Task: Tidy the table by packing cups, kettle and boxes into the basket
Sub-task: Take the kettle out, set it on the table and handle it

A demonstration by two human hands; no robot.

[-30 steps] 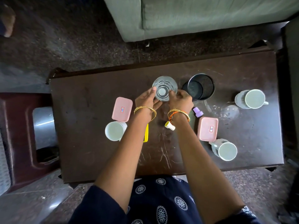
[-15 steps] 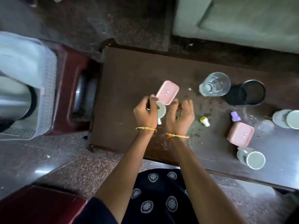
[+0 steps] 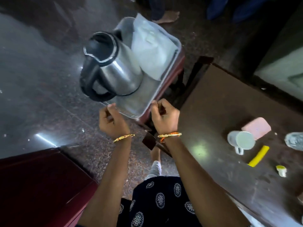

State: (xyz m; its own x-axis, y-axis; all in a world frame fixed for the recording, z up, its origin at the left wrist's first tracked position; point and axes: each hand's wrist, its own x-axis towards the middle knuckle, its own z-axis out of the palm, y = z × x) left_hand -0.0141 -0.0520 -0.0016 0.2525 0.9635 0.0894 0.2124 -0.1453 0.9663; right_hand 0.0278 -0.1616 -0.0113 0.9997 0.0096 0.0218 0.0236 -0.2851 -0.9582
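Note:
A steel kettle (image 3: 118,69) with a black handle stands in the pale plastic basket (image 3: 136,114), beside a white bag (image 3: 152,48). The basket sits on a dark red stool (image 3: 170,79) left of the table. My left hand (image 3: 113,119) and my right hand (image 3: 164,115) are curled at the basket's near rim, one at each corner, thumbs on the edge. On the brown table (image 3: 221,104) to the right, a white cup (image 3: 241,140) lies next to a pink box (image 3: 256,130). A clear glass (image 3: 295,140) shows at the right edge.
A yellow stick (image 3: 259,155) and a small white-and-yellow cap (image 3: 281,170) lie on the table near the cup. A dark red piece of furniture (image 3: 32,185) fills the lower left. A grey sofa (image 3: 282,66) stands behind the table. The floor is polished stone.
My view swung left from the table to the basket. Both hands left the white cup by the pink box and moved to the basket's near rim.

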